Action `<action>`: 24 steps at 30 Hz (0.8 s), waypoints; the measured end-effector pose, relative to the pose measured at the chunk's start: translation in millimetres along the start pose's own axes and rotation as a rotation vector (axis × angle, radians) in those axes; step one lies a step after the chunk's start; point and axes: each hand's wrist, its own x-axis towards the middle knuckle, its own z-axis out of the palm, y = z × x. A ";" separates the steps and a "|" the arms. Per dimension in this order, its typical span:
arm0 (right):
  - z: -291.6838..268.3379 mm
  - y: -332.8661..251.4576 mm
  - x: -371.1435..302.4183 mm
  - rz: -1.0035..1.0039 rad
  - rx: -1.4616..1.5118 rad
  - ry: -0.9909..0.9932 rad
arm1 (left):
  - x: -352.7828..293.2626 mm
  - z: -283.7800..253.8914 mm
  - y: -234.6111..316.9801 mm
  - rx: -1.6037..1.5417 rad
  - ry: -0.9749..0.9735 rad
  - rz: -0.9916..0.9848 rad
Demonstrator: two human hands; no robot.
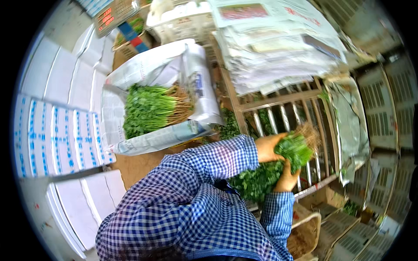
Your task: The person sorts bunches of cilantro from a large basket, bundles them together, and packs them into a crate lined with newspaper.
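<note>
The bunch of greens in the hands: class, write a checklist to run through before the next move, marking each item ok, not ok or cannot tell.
1. Left hand gripping the bunch of greens: ok.
2. Right hand gripping it too: ok.
3. Roots at the end away from the wearer: ok.
4. Roots free of soil: cannot tell, blurred.
5. Paper-lined container covered on its visible sides: ok.
6. Greens inside it laid one way: ok, leaves left, roots right.

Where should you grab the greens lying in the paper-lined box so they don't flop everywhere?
Probably by the stems, from above. The greens lie flat, leaves to the left and stringy brown roots to the right, so the straight stems between look firmest to grip. Paper stands up around them, leaving the top open.
</note>
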 end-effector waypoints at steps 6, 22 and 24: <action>123.2 -8.9 -112.3 -0.363 -0.010 -0.248 | -139.5 -132.5 -10.2 -0.264 0.206 0.221; 439.8 156.5 -171.3 0.627 -0.578 -1.207 | -244.8 -428.7 -293.2 0.929 0.038 -0.433; 420.9 155.4 -166.2 0.539 -0.508 -1.234 | -240.5 -439.4 -295.7 0.679 0.140 -0.352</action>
